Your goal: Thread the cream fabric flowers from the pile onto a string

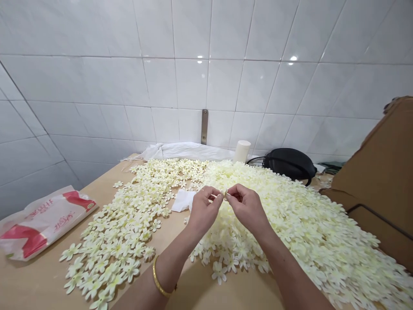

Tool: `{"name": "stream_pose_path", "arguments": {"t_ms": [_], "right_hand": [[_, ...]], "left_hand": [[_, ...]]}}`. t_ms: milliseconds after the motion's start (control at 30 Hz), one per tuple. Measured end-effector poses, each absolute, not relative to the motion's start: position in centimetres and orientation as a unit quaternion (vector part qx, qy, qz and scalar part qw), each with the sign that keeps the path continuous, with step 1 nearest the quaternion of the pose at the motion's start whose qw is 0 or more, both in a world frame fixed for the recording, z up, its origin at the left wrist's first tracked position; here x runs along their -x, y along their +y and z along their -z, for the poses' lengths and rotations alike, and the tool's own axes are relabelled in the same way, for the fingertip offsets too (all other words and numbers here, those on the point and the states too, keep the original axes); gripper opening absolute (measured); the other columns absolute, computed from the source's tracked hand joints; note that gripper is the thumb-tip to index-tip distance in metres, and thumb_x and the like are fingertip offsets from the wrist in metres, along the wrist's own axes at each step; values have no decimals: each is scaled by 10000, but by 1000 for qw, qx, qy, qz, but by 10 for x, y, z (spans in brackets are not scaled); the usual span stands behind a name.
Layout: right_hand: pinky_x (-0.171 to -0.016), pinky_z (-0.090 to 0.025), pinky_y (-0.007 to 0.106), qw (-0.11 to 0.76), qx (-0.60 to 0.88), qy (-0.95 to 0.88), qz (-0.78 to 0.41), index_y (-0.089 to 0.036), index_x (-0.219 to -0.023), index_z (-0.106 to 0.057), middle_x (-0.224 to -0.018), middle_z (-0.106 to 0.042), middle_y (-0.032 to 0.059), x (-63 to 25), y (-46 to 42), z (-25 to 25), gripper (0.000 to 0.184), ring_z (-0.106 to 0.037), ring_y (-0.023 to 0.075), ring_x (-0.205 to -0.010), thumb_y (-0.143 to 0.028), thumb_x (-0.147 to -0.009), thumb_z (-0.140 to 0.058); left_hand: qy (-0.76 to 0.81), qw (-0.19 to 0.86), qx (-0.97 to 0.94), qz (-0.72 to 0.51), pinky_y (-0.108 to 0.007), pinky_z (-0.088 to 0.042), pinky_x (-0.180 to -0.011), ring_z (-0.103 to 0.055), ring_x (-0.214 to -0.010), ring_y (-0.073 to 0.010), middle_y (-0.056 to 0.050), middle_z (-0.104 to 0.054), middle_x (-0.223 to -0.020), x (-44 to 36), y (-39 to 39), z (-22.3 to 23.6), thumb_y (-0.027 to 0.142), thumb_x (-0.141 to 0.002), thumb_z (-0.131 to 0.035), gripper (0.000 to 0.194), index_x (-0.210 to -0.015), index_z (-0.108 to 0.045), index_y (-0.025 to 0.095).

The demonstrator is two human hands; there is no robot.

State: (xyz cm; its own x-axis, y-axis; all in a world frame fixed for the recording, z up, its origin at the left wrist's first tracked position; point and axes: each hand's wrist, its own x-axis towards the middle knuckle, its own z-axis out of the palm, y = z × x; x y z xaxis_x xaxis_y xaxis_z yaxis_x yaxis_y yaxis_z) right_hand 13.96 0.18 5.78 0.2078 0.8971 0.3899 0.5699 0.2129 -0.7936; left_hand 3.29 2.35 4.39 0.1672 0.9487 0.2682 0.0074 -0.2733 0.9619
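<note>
My left hand (204,208) and my right hand (245,206) meet above the wooden table (35,280), fingers pinched together on one small cream fabric flower (225,193) held between them. A gold bangle (159,280) sits on my left wrist. Below and to the right spreads a big heap of cream flowers (306,219). To the left lies a thinner spread of single flowers (129,224). A white tissue (183,200) lies on the table just left of my left hand.
A red-and-white plastic bag (41,221) lies at the table's left edge. At the back stand a white cylinder (241,151), a black bag (290,163) and white cloth (190,151) against the tiled wall. A brown cardboard box (383,181) rises on the right.
</note>
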Motion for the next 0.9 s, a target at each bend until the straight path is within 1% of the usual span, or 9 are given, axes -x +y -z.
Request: {"name": "stream_pose_path", "arguments": {"t_ms": [100, 167, 367, 467, 533, 600, 700, 800, 900], "right_hand": [[-463, -332, 233, 464, 609, -618, -178, -181, -586, -493, -514, -486, -28, -145, 2, -61, 93, -426, 108, -475, -221, -669, -481], [-465, -326, 232, 455, 612, -619, -185, -182, -583, -496, -512, -482, -29, -148, 3, -62, 98, -418, 107, -474, -228, -668, -482], [-483, -348, 229, 482, 572, -615, -249, -178, -625, -496, -550, -486, -24, -149, 3, -64, 84, -431, 109, -504, -230, -690, -486], [-489, -352, 234, 459, 584, -651, -158, -174, -637, -492, -572, -501, -4, -137, -3, -63, 113, -438, 118, -516, -167, -731, -430], [-512, -362, 254, 415, 597, -685, -45, -160, -640, -493, -619, -521, 39, -127, -7, -59, 160, -451, 141, -559, -86, -727, -381], [-563, -373, 298, 353, 593, -719, 88, -140, -635, -509, -645, -522, 80, -118, -7, -52, 204, -449, 177, -610, -11, -678, -357], [-590, -368, 336, 294, 562, -745, 208, -128, -645, -545, -652, -521, 98, -115, -2, -41, 239, -428, 202, -628, 20, -656, -359], [-606, -385, 327, 336, 521, -753, 221, -125, -687, -569, -671, -523, 92, -121, 4, -35, 256, -433, 198, -656, 15, -696, -356], [-645, -415, 332, 393, 482, -751, 222, -97, -806, -590, -729, -537, 106, -123, 7, -33, 268, -454, 205, -730, -6, -746, -345]], "left_hand": [[373, 490, -599, -512, -224, -405, -536, -481, -553, -104, 12, -520, -574, -29, 29, -49, 220, -623, -587, 81, -575, -566, 159], [348, 540, -583, -497, -232, -426, -541, -478, -518, -92, 18, -520, -546, -28, 30, -51, 220, -616, -595, 80, -582, -577, 151], [327, 627, -527, -471, -251, -461, -498, -499, -454, -92, 36, -503, -468, -25, 31, -56, 213, -559, -654, 121, -600, -566, 141], [348, 611, -521, -484, -241, -454, -468, -487, -433, -88, 49, -480, -447, -26, 28, -56, 171, -568, -619, 85, -584, -541, 143], [370, 570, -521, -516, -202, -418, -432, -455, -417, -67, 58, -464, -439, -28, 26, -55, 109, -569, -561, 76, -537, -504, 146], [383, 543, -508, -548, -165, -369, -401, -417, -404, -45, 69, -444, -429, -30, 24, -52, 58, -551, -509, 107, -503, -474, 147], [381, 570, -459, -565, -152, -342, -387, -394, -381, -32, 82, -434, -407, -33, 25, -48, 45, -523, -506, 114, -492, -462, 146], [371, 619, -406, -561, -184, -388, -411, -435, -371, -48, 74, -475, -409, -33, 30, -47, 74, -508, -555, 107, -507, -474, 144], [367, 639, -361, -572, -204, -426, -450, -474, -393, -61, 59, -510, -427, -29, 35, -48, 82, -483, -598, 117, -510, -497, 134]]}}
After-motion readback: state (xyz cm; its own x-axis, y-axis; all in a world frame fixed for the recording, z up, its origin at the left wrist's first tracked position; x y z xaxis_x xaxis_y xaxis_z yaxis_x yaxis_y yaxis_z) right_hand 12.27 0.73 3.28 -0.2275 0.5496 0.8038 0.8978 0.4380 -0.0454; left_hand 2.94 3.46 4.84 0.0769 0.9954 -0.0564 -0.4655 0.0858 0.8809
